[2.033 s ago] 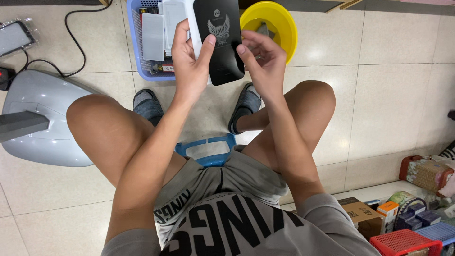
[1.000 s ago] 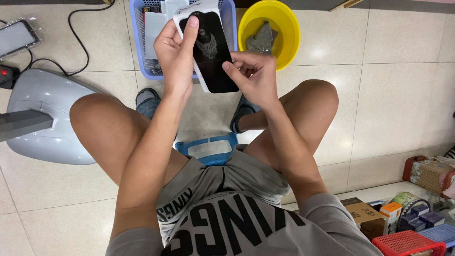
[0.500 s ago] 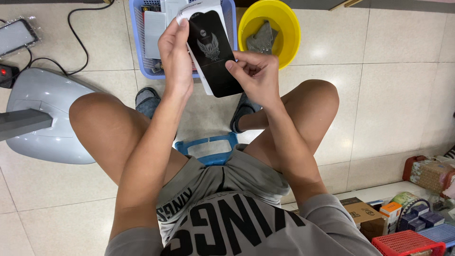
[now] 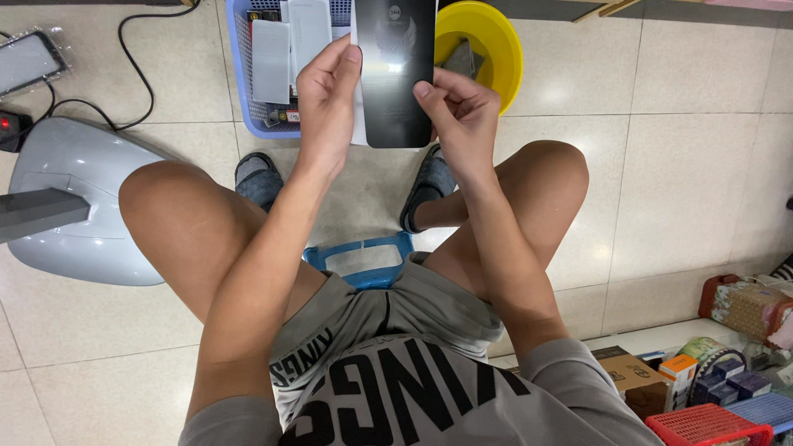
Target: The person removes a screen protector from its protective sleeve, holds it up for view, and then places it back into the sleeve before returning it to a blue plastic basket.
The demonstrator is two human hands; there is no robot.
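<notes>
I sit on a low blue stool (image 4: 363,256) and hold a flat black rectangular sleeve (image 4: 395,70) upright above the floor, between my knees. My left hand (image 4: 326,95) grips its left edge, fingers wrapped over the front. My right hand (image 4: 458,111) pinches its right edge near the lower corner. A white card (image 4: 358,124) shows behind the sleeve's left side.
A blue plastic basket (image 4: 244,78) with white flat packets sits ahead on the tiled floor. A yellow bowl (image 4: 496,45) lies to its right. A grey machine base (image 4: 83,202) with black cables is at my left. Small boxes and a red basket (image 4: 710,425) are at lower right.
The black sleeve has turned from tilted to upright and risen slightly. My right hand has shifted from its face to its right edge.
</notes>
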